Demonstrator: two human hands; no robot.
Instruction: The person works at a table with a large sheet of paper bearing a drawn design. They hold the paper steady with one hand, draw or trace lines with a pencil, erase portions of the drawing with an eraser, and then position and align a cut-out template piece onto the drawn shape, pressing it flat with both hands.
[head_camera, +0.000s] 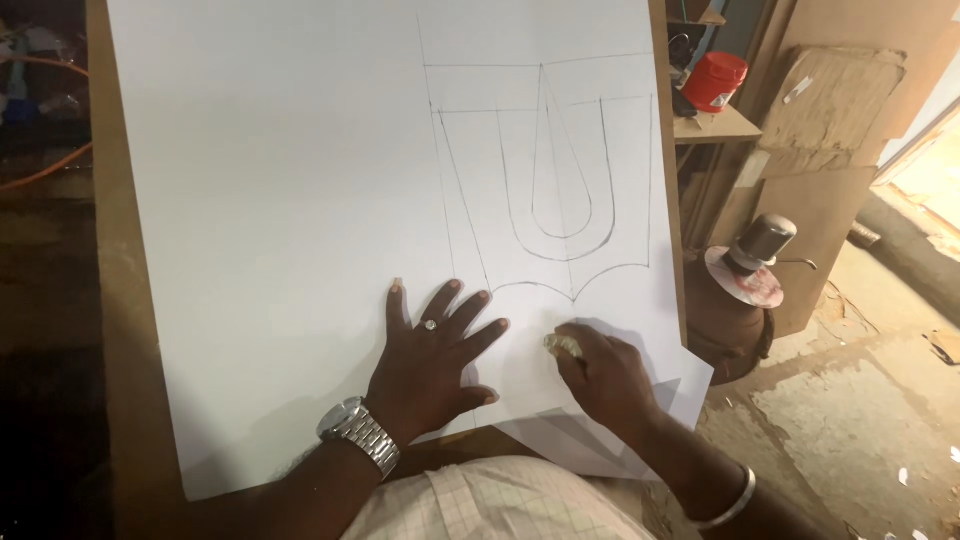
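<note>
Now the left hand (432, 362) lay flat on the big white paper sheet (300, 200), fingers spread wide apart, pinning it to the brown board (120, 300). The right hand (600, 375) had its fingers pinched together on a small pale eraser (563, 344), pressed to the sheet just below the pencil drawing (560, 180). A red tub (714, 80) sat on a shelf beyond.
</note>
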